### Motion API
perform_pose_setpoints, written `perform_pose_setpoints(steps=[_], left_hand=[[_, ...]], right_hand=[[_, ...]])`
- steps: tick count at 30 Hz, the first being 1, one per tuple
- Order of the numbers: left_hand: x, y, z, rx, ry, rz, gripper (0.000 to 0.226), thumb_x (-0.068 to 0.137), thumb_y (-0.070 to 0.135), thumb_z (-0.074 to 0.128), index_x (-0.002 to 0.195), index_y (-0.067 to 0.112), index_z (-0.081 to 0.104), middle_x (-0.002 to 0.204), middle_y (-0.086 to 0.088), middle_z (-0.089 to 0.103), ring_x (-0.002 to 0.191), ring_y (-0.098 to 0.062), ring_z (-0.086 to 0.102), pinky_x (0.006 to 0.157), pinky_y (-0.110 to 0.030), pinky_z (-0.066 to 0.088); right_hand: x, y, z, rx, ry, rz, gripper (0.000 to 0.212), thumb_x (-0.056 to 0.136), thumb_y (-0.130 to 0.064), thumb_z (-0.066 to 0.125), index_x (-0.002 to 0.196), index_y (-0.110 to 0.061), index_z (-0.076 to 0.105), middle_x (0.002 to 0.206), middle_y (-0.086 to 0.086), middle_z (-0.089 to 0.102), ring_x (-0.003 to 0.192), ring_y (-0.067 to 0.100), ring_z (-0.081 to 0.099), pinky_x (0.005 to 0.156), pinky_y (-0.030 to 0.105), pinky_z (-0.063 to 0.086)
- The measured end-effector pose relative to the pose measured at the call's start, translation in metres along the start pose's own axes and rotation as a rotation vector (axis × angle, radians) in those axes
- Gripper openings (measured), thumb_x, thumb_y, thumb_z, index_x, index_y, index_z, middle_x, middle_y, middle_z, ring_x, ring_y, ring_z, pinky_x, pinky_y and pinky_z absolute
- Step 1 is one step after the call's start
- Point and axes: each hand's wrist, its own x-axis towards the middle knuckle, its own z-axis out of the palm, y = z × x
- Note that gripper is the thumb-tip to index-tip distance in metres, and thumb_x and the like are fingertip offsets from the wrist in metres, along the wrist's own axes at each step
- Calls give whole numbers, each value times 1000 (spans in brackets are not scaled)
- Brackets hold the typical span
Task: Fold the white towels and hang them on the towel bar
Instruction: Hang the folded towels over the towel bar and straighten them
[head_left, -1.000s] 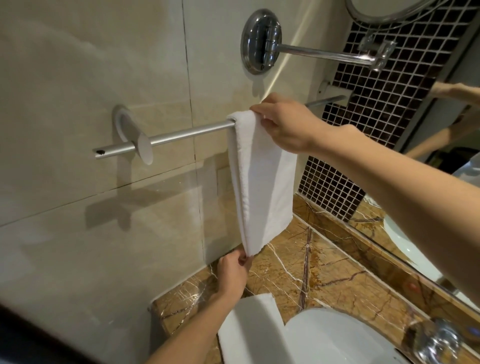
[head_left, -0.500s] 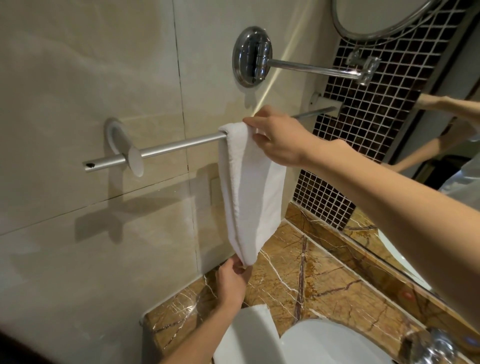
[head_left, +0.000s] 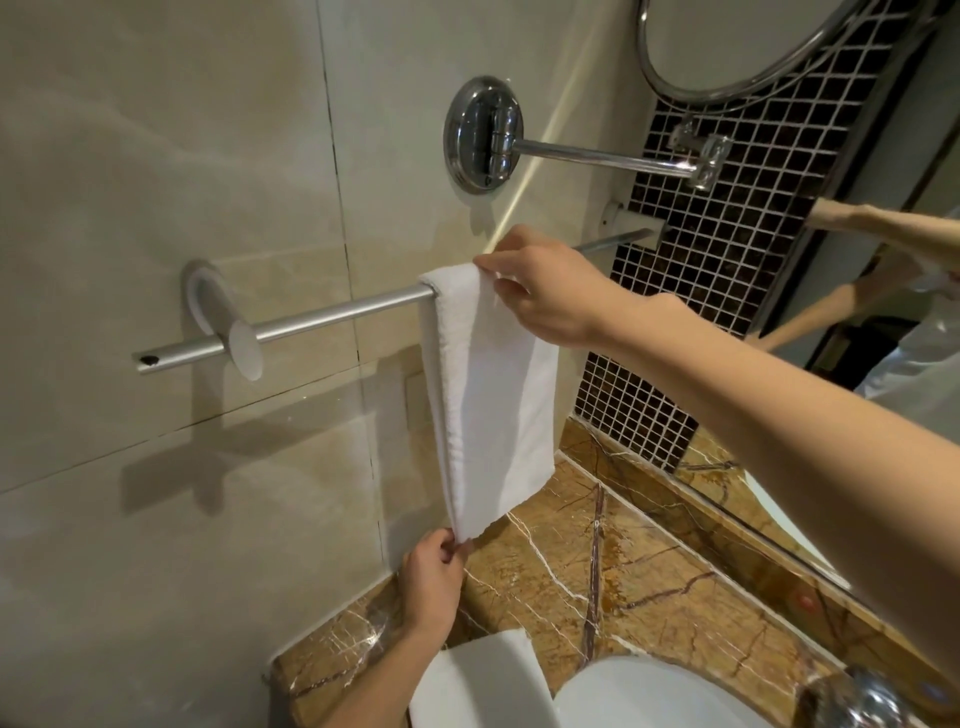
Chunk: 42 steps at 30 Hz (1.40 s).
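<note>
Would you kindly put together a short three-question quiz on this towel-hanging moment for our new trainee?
1. True or false: the white towel is draped over the towel bar.
2. Which hand pinches the towel's bottom corner: A) left hand B) right hand?
3. Fill in: a second folded towel lies on the marble counter beside the ____.

Key: 1 true; 2 A; 3 sink.
</note>
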Motion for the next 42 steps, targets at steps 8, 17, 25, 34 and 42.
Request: perform_pose_setpoints(steps=[8,17,25,34,42], left_hand=[[4,3,-6,65,-47,-18,19,82,17,73,69,26,62,48,12,59,44,-1,52,46,-15,40],[9,9,-13,217,-65,-23,21,84,25,71,68,28,57,51,15,60,52,-2,56,45,-10,36],[24,17,1,288,-30,-25,13,85,35,68,79,24,66,72,10,70,60,-10,54,56,-21,39],[44,27,31,259,-48,19,11,84,31,70,78,22,68,70,11,71,54,-4,55,49,-17,37],[63,34,68,245,-85,73,15,84,35,69,73,26,64,54,12,64,52,-7,61,51,-25,47]], right_hand=[[0,0,0,13,6,5,29,96,-12,42,114,-6,63,119,12,52,107,34,54,92,47,43],[-4,3,5,65,64,0,34,95,-6,43,122,-6,62,126,12,59,116,31,54,98,46,41],[-1,19,5,59,50,44,41,93,-5,45,133,-10,56,132,11,55,121,29,52,103,40,39],[3,55,7,73,65,71,44,88,-2,48,130,-12,59,129,11,58,120,28,53,103,38,41],[3,92,11,90,138,71,41,84,3,49,118,-10,66,118,10,64,114,24,55,97,35,43]])
